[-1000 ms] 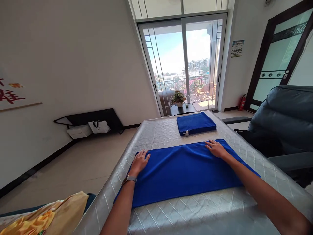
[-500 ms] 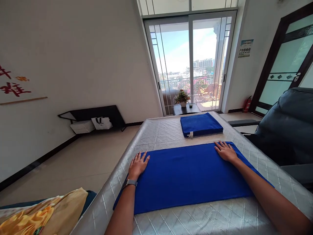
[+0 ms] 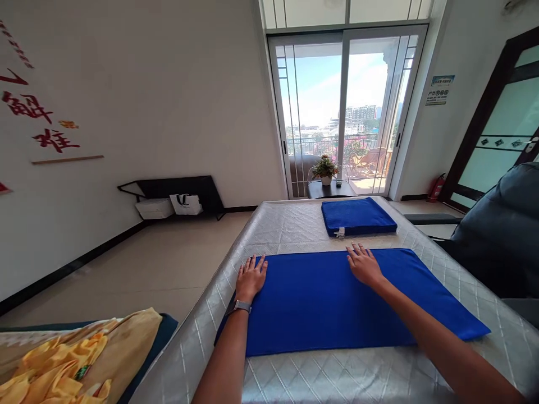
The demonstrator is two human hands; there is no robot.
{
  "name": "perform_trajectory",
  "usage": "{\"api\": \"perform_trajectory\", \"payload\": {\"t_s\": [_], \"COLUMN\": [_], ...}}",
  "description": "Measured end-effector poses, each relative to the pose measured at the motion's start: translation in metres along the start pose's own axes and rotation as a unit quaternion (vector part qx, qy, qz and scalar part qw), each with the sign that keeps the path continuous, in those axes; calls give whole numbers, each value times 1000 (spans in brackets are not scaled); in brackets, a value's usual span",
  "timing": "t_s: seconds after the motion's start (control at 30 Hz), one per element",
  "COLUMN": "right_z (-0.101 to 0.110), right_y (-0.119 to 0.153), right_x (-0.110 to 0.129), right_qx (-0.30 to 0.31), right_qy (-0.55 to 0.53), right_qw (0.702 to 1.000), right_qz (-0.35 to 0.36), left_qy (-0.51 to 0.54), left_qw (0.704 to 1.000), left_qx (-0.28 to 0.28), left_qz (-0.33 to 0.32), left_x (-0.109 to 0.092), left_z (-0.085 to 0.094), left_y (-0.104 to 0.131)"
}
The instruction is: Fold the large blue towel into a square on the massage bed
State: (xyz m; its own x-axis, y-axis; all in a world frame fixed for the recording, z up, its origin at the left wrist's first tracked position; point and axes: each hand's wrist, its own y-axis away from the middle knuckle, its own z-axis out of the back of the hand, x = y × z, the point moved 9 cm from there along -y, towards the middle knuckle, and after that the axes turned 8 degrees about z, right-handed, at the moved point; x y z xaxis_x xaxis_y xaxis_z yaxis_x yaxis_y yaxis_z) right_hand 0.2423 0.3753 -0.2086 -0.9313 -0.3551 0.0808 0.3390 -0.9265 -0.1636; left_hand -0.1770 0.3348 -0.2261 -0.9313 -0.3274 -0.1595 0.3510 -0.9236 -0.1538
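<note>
A blue cloth (image 3: 311, 308) lies spread flat across the silvery quilted mattress (image 3: 337, 376). My left hand (image 3: 251, 279) rests flat on its far left corner, fingers stretched out; a watch (image 3: 242, 306) is on that wrist. On the cloth's far edge, right of the middle, lies my right hand (image 3: 364, 265), palm down with the fingers extended. Neither hand grips anything. Beyond the cloth sits a neat stack of folded blue cloths (image 3: 357, 216), with a white tag (image 3: 340, 232) showing at its front edge.
Yellow and tan fabric (image 3: 84, 359) lies low at the left. A dark armchair (image 3: 501, 235) stands at the right of the mattress. Past the far end, a small black table (image 3: 330, 191) bears a potted plant (image 3: 325, 168). A white bag (image 3: 186, 204) sits by the left wall.
My right hand has slid left along the cloth's far edge, away from the far right corner. My left hand stays at the far left corner. The view has turned slightly left.
</note>
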Motion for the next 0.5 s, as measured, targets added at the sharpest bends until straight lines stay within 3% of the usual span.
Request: {"api": "perform_trajectory", "payload": {"t_s": [0.1, 0.2, 0.3, 0.5], "right_z": [-2, -9, -23, -35], "right_y": [-10, -16, -19, -18], "right_x": [83, 134, 152, 150], "right_qx": [18, 39, 61, 76], "right_qy": [-69, -116, -130, -124], "right_qw": [994, 984, 981, 982], "right_qz": [86, 130, 131, 120], "left_qy": [12, 21, 35, 52], "left_qw": [1000, 1000, 999, 998], "left_qx": [3, 3, 4, 12], "left_qz": [5, 8, 13, 29], "left_x": [1, 2, 5, 15], "left_z": [1, 2, 2, 0], "left_y": [1, 1, 0, -11]}}
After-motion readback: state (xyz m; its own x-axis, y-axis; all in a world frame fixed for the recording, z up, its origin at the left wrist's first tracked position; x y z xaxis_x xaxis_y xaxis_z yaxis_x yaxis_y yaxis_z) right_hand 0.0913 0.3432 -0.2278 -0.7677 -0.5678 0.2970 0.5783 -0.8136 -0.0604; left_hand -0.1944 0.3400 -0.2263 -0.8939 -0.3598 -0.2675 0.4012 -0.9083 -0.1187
